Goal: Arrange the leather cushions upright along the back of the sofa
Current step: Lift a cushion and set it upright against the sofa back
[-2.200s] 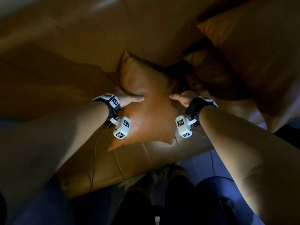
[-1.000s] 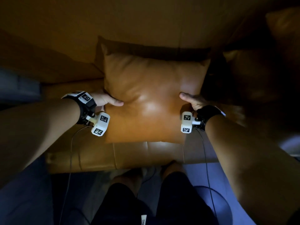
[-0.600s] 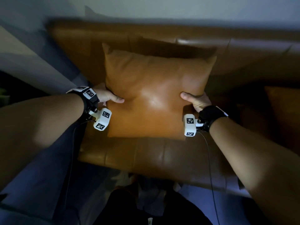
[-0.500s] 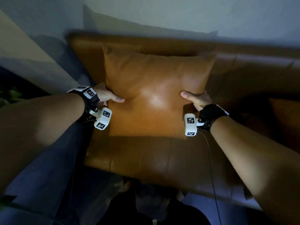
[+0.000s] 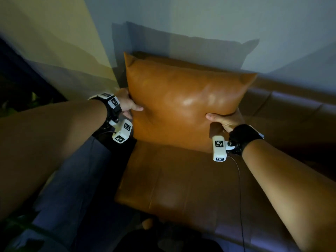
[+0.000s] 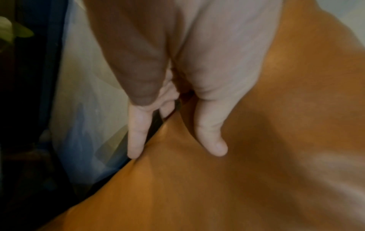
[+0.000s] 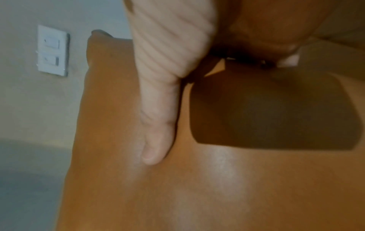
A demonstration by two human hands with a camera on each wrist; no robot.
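A tan leather cushion [image 5: 181, 104] is held upright in front of the sofa's left end, its top edge above the backrest. My left hand [image 5: 127, 104] grips its left edge, thumb on the front face and fingers behind. My right hand [image 5: 223, 120] grips the lower right edge the same way. The left wrist view shows the left hand [image 6: 175, 140] with thumb and forefinger pinching the cushion [image 6: 237, 179] edge. In the right wrist view the right thumb [image 7: 156, 132] presses the cushion [image 7: 197, 171] face. The sofa seat [image 5: 181, 179] lies below the cushion.
The sofa backrest [image 5: 291, 102] runs off to the right along a pale wall [image 5: 200, 24]. A wall switch plate [image 7: 53, 50] shows beside the cushion in the right wrist view. Dark floor [image 5: 72, 179] and my legs are at the bottom left.
Both hands have lifted the cushion off the seat and carried it up and back toward the sofa's left end. The head view has swung up, so the wall now shows.
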